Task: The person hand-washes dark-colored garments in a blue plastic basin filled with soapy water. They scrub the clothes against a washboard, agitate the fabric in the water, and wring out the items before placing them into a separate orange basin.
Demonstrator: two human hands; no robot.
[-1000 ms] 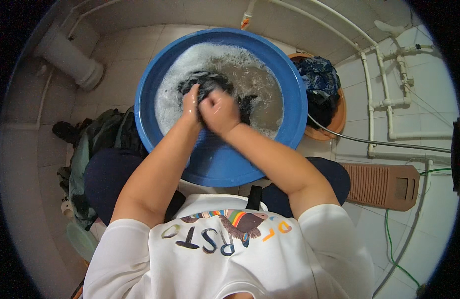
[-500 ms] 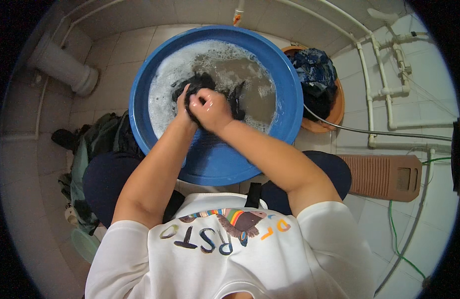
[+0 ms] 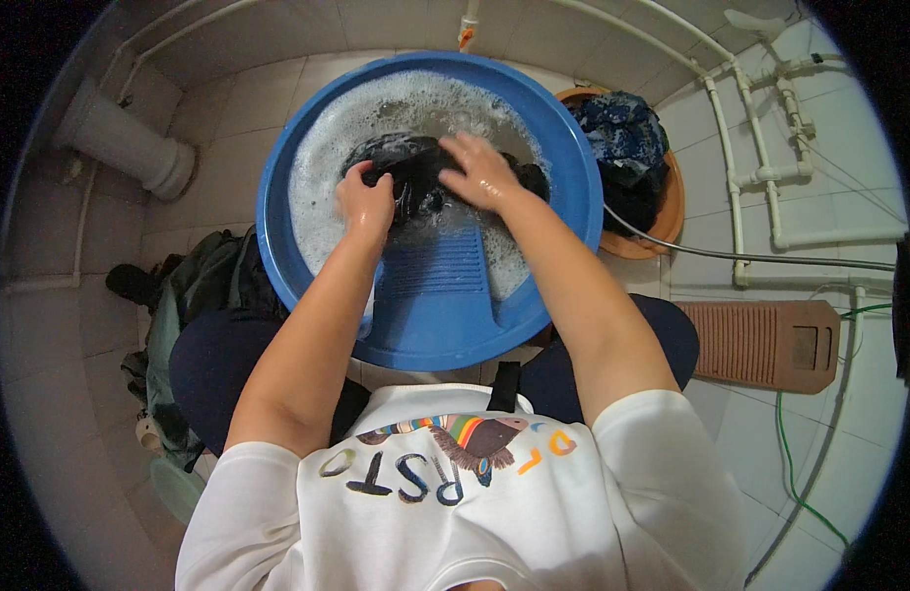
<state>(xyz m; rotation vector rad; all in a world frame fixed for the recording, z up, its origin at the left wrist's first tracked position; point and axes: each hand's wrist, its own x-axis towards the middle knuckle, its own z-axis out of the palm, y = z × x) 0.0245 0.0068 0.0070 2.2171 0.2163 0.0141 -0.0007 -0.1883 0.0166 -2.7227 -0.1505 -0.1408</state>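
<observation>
A wet black garment [image 3: 407,169] lies bunched in foamy, greyish water inside a large round blue tub [image 3: 274,212]. My left hand [image 3: 364,205] pinches the garment's left edge between thumb and fingers. Over its right part, my right hand [image 3: 482,175] is spread out, slightly smeared by motion, with fingertips at the cloth. More dark cloth [image 3: 530,177] shows beyond the right wrist. Below the garment, the tub's built-in ribbed washboard [image 3: 433,264] slopes toward me, its upper end under the cloth and water.
An orange basin [image 3: 672,212] with dark clothes [image 3: 622,138] stands right of the tub. A grey hose [image 3: 770,260] runs there, and a brown washboard [image 3: 760,345] lies by my right knee. Dark green clothes [image 3: 203,295] are heaped at left. White pipes [image 3: 731,177] line the wall.
My hands were close together, clutching the bunched black garment. Now they are apart, the right one moved to the right and opened, and the garment is spread wider. The tub's washboard shows more.
</observation>
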